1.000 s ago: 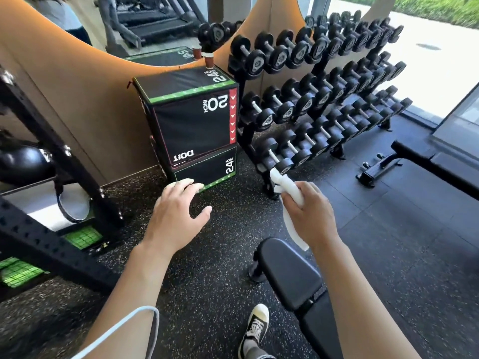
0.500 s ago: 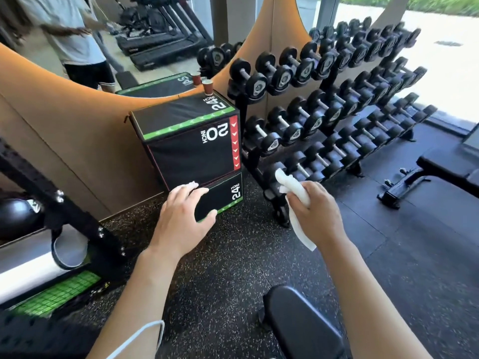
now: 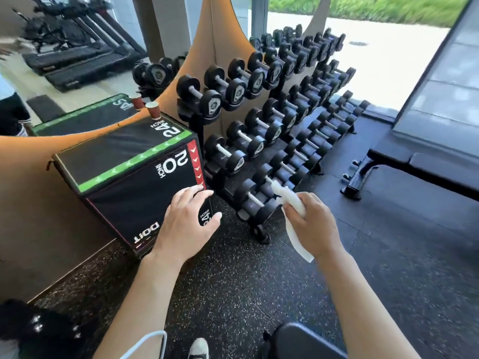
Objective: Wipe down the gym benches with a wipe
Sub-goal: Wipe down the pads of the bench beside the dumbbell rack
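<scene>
Wipe (image 3: 294, 203) is gripped in my right hand (image 3: 315, 225), tail dangling; left hand (image 3: 188, 224) spread, empty. Risk: tail snags the dumbbell rack (image 3: 259, 229) just ahead.

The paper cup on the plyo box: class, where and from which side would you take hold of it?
Grip the paper cup round its side wall, just below the rim, coming from the front right. It stands upright at the plyo box's back corner, with the mirror close behind, so the back is blocked.
</scene>
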A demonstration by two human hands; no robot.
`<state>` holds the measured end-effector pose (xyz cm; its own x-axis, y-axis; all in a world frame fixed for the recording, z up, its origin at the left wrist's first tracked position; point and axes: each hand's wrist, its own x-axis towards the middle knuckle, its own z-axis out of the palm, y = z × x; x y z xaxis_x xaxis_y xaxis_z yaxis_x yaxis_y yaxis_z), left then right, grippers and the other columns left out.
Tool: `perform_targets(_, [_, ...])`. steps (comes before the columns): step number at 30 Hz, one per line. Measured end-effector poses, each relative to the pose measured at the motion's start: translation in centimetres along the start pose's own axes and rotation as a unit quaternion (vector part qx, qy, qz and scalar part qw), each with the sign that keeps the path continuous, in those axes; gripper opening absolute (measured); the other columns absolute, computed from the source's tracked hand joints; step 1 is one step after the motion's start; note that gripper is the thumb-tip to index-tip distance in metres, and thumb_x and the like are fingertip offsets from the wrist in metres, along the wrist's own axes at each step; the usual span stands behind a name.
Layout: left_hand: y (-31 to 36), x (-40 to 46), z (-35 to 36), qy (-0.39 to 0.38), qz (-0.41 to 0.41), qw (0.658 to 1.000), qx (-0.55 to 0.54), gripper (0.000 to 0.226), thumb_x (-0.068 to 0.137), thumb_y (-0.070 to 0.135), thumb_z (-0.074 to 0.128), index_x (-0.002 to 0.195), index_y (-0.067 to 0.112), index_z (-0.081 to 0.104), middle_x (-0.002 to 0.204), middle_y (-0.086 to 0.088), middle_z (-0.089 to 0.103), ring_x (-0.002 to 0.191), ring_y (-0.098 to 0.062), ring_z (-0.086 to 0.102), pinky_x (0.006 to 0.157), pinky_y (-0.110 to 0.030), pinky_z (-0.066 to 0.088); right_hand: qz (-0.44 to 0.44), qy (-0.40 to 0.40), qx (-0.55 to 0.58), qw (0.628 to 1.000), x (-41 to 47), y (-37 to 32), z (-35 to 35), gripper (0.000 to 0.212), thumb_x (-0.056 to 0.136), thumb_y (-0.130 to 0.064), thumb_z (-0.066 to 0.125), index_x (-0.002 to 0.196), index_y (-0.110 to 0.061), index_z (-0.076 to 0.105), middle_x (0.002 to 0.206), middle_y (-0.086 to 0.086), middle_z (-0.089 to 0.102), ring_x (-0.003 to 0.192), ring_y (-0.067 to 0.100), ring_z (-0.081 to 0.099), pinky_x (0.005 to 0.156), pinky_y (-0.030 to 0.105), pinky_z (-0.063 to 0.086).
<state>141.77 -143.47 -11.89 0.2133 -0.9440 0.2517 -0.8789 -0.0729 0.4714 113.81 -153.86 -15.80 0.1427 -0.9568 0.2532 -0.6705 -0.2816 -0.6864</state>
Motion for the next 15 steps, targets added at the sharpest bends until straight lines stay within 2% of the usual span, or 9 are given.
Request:
perform_targets(4, [-4.4,6.6,-0.9,-0.018,0.045,0.999,-0.020,0.055,0.095,0.044,0.068,0.145,0.025,0.058,0.154,0.005,0.049,0.148,-0.017,0.034,0.123,-0.046,0.033,0.026,0.038,-0.005,0.999,3.0,-2.4,3.1,0.015,0.099,-0.043,0.063,0.104,-0.029,0.065,0.097,-0.016,0.062,0.080,0.006,0.058,0.070,0.035,0.047])
perform_targets(10, [-8.5,14.2,-2.6,-0.059,0.102,0.992,-0.045,0.056,0.095,0.044,0.068,0.146,0.024,0.057,0.153,0.005,0.049,0.148,-0.016,0.034,0.124,-0.043,0.031,0.054,0.098,-0.005,0.994,6.5,-6.4,5.7,0.014,0.099,-0.047,0.063,0.106,-0.034,0.065,0.094,-0.021,0.061,0.088,-0.007,0.057,0.065,0.023,0.039])
perform_targets(15, [-8.9,17.7,-1.9,-0.072,0.141,0.984,-0.077,0.056,0.095,0.042,0.068,0.146,0.022,0.058,0.152,0.004,0.050,0.147,-0.015,0.034,0.125,-0.040,0.030,0.079,0.106,-0.034,0.991,7.4,-7.1,5.7,0.016,0.100,-0.044,0.065,0.106,-0.029,0.066,0.093,-0.018,0.062,0.077,-0.002,0.057,0.063,0.023,0.039])
